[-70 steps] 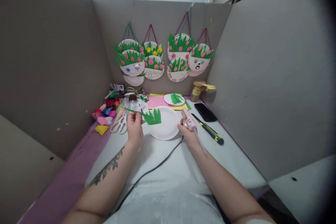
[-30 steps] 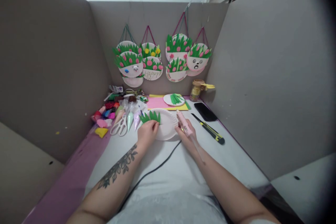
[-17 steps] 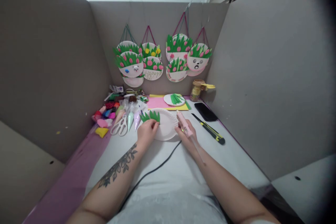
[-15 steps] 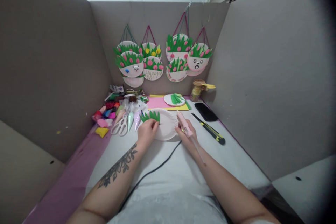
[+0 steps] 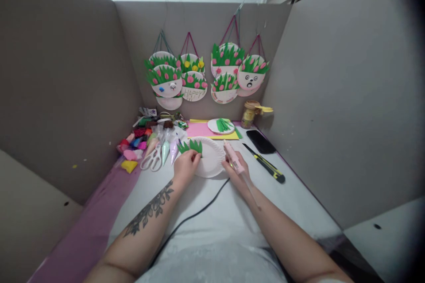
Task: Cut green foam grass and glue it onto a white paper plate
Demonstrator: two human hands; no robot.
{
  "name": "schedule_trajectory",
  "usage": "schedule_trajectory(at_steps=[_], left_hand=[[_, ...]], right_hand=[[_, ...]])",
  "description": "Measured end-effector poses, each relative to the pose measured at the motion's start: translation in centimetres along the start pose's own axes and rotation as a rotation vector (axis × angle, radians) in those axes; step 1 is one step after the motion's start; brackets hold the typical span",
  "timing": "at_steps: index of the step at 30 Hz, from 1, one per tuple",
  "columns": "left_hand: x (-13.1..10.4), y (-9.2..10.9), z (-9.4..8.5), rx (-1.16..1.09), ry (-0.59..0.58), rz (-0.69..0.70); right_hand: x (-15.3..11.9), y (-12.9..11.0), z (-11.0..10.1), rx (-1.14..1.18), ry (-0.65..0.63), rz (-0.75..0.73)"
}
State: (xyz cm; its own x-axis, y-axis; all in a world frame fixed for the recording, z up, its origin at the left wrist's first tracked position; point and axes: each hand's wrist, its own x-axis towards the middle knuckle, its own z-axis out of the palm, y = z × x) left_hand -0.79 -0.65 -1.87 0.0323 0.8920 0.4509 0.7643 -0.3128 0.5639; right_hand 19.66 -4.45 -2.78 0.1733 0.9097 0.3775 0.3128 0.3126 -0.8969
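A white paper plate with a ridged rim lies in front of me. My left hand pinches green paper grass at the plate's left side, its pointed tips sticking up above my fingers. In my right hand is a pink glue gun, its nozzle pointing up and away beside the plate's right rim. My right fingertips are at that rim. A black cord runs across the white table between my forearms.
White scissors, piping bags and coloured clay packets lie left. Behind the plate are coloured sheets and a small plate with green strips. A cutter, phone and jar stand right. Decorated plates hang behind.
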Motion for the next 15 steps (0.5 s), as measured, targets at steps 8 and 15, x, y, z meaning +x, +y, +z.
schedule_trajectory(at_steps=[8,15], left_hand=[[0.06,0.06,-0.45,0.0,-0.018,-0.038],[0.09,0.07,-0.38,-0.002,-0.008,-0.056]], right_hand=[[0.01,-0.08,-0.03,-0.022,0.0,0.011],[-0.01,0.01,-0.04,-0.02,0.0,-0.006]])
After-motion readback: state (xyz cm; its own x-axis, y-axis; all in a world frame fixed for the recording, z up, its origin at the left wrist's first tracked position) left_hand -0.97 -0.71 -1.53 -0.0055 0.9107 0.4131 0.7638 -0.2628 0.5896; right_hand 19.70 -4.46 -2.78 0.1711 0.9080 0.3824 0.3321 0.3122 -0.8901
